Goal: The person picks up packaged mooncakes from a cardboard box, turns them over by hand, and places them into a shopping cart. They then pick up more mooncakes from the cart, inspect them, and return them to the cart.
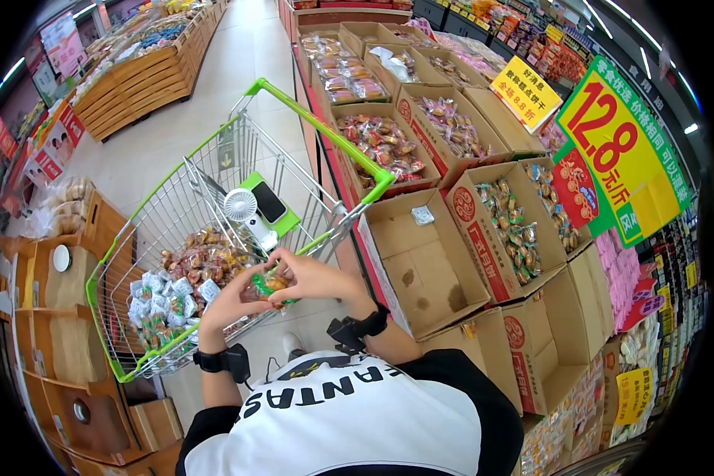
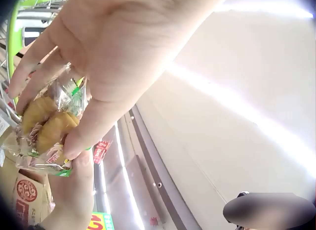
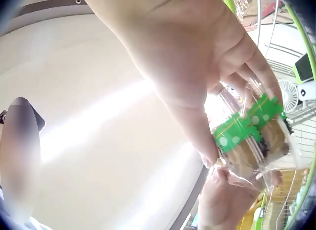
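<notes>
Both hands hold small wrapped pastries [image 1: 271, 284] between them, over the near rim of a shopping cart. The left hand [image 1: 232, 301] grips them from one side, fingers curved round the clear wrapper; in the left wrist view its thumb presses beside two round yellow-brown pastries [image 2: 58, 128]. On the other side the right hand [image 1: 319, 279] pinches the packets, and the right wrist view shows green printed bands [image 3: 249, 122] on the wrappers. Inside the cart [image 1: 155, 194] lie white-wrapped packets [image 1: 163, 305] and a pile of brown-red ones [image 1: 206, 258].
A white fan [image 1: 240, 205] and a phone [image 1: 269, 202] sit at the cart's child-seat area. Cardboard boxes stand to the right, one holding a single small packet [image 1: 422, 215], others filled with wrapped pastries [image 1: 379, 144]. Wooden shelves [image 1: 63, 341] stand at the left.
</notes>
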Available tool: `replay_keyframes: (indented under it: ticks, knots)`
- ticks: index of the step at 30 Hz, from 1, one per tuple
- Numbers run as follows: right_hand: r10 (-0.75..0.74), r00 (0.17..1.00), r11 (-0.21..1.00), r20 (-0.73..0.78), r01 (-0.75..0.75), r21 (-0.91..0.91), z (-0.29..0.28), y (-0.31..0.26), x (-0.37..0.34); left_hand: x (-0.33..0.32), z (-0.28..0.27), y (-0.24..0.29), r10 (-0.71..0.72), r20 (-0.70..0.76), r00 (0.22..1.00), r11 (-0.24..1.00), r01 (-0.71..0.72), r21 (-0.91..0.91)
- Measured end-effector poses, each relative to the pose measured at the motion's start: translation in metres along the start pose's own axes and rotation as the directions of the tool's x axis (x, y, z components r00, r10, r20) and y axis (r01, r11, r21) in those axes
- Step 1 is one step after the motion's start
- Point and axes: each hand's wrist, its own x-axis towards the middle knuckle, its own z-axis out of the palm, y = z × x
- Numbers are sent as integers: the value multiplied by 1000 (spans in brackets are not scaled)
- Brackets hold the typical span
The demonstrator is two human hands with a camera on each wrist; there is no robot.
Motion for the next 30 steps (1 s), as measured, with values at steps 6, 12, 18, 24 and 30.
replay_keyframes:
  ticks: [6, 12, 18, 24, 30]
  knots:
    - [-71, 997, 904, 25, 54, 423, 54, 22, 53, -43, -42, -25, 46, -310, 950, 989, -86, -117]
    - [55, 993, 806, 108, -108, 582, 108, 38, 93, -75, -75, -57, -110, -605, 789, 963, -66, -261]
    - [250, 961, 824, 116, -274, 496, 137, 45, 116, -88, -81, -85, -91, -672, 735, 995, 39, -92]
    - [308, 939, 830, 155, -344, 440, 161, 56, 137, -105, -92, -95, -136, -700, 701, 991, 84, -108]
    - [333, 927, 864, 171, -373, 337, 183, 49, 160, -128, -117, -129, -167, -784, 597, 969, 247, -19]
